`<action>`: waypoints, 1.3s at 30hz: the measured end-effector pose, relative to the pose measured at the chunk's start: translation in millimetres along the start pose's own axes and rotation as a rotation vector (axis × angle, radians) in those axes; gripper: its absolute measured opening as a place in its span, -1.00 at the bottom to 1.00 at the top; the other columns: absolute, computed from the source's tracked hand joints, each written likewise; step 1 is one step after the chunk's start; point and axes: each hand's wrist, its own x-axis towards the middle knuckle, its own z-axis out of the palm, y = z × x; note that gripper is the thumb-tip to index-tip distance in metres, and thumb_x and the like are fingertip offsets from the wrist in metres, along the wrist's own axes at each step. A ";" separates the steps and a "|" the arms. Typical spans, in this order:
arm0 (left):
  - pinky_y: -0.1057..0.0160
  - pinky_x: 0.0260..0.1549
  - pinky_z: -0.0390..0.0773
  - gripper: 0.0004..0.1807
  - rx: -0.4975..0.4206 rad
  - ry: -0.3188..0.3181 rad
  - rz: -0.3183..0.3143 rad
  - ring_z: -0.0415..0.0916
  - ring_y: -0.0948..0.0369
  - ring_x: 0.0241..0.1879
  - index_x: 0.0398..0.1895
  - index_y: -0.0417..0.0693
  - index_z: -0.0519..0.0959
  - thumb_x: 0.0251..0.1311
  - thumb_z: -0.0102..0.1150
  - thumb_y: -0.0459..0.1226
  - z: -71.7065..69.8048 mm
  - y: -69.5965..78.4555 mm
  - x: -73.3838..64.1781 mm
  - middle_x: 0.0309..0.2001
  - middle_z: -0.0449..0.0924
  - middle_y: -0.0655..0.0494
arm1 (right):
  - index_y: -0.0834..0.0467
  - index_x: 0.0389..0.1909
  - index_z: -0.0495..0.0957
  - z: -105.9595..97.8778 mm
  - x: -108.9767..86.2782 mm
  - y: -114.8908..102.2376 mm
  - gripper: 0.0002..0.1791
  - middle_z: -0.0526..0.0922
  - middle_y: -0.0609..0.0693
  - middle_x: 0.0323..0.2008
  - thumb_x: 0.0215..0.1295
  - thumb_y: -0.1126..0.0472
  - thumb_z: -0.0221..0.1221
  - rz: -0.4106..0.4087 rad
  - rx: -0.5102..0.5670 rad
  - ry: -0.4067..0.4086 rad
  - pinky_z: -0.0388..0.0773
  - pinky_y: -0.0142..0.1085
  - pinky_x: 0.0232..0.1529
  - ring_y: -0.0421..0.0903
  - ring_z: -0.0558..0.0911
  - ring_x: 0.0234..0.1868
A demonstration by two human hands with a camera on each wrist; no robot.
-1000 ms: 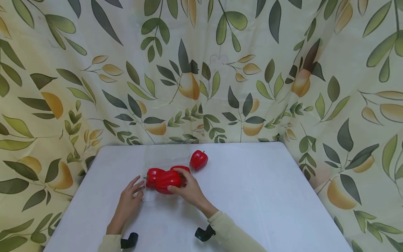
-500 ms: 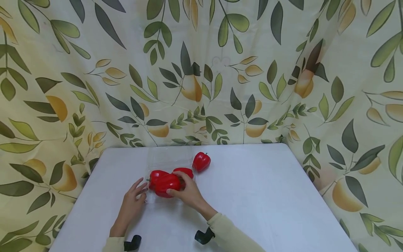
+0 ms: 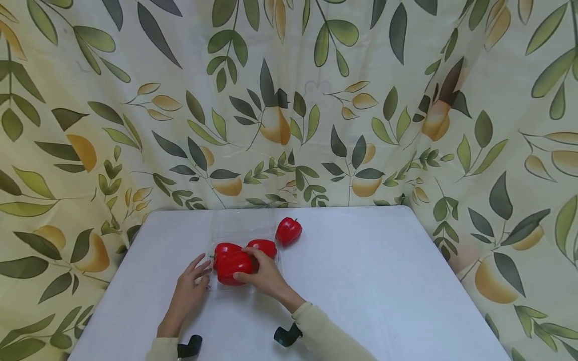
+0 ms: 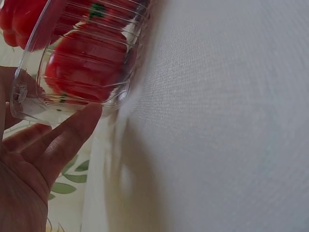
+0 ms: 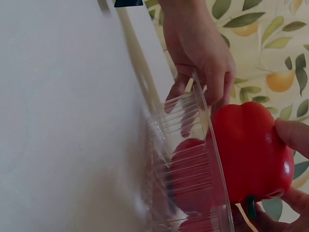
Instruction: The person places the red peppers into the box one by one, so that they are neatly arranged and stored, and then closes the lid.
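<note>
My right hand [image 3: 265, 277] grips a red bell pepper [image 3: 231, 269] with a green stem, thumb on the near side and fingers on the far side. In the right wrist view this bell pepper [image 5: 248, 150] is at the rim of a clear ribbed plastic box [image 5: 190, 169]. Inside the box are two more red bell peppers, one at the left [image 3: 224, 247] and one at the right [image 3: 263, 246]. My left hand [image 3: 191, 286] is at the box's left side; in the left wrist view a fingertip [image 4: 91, 111] touches its clear wall.
Another red bell pepper [image 3: 289, 231] lies on the white table [image 3: 361, 281], just behind and right of the box. The clear lid [image 3: 244, 223] is folded back toward the table's far edge. A leaf-and-fruit patterned curtain [image 3: 307, 115] hangs behind.
My right hand has moved the gripped bell pepper a little left and toward me, uncovering more of the right bell pepper in the box. The left hand stays at the box's side.
</note>
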 end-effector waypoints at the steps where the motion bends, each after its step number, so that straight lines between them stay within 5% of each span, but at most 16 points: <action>1: 0.27 -0.18 0.72 -0.55 0.000 -0.001 -0.001 0.62 -0.08 0.11 0.25 -0.22 0.51 0.27 0.10 -0.39 0.2 -0.2 0.2 0.43 0.30 -0.13 | -0.15 0.33 0.36 0.7 0.3 0.5 -0.18 0.46 -0.10 0.26 -0.01 0.01 0.46 0.002 -0.007 -0.004 0.70 -0.13 0.01 0.00 0.44 0.26; 18: 0.27 -0.18 0.73 -0.54 0.018 -0.003 0.012 0.62 -0.07 0.10 0.27 -0.20 0.49 0.29 0.06 -0.39 -1.2 1.1 3.7 0.43 0.31 -0.12 | -0.09 0.33 0.37 8.9 4.9 -0.6 -0.17 0.46 -0.07 0.27 -0.03 0.03 0.47 0.001 -0.156 0.005 0.70 -0.13 -0.01 -0.02 0.45 0.26; 26: 0.45 -0.24 0.69 -0.56 0.005 -0.003 0.017 0.63 -0.05 0.09 0.24 -0.23 0.51 0.29 0.04 -0.40 -1.2 -2.0 0.8 0.43 0.30 -0.11 | 0.00 0.34 0.39 13.5 6.5 0.8 -0.18 0.49 0.01 0.27 0.01 0.02 0.45 -0.013 -0.234 -0.004 0.69 -0.09 0.02 0.02 0.47 0.25; 39: 0.27 -0.17 0.72 -0.56 -0.017 -0.014 0.016 0.61 -0.08 0.12 0.26 -0.22 0.49 0.31 0.06 -0.40 -0.4 -1.3 -1.5 0.45 0.26 -0.12 | 0.03 0.32 0.41 17.7 6.4 2.8 -0.18 0.55 -0.03 0.21 -0.03 0.03 0.48 -0.036 -0.338 -0.002 0.68 -0.13 0.05 -0.03 0.51 0.21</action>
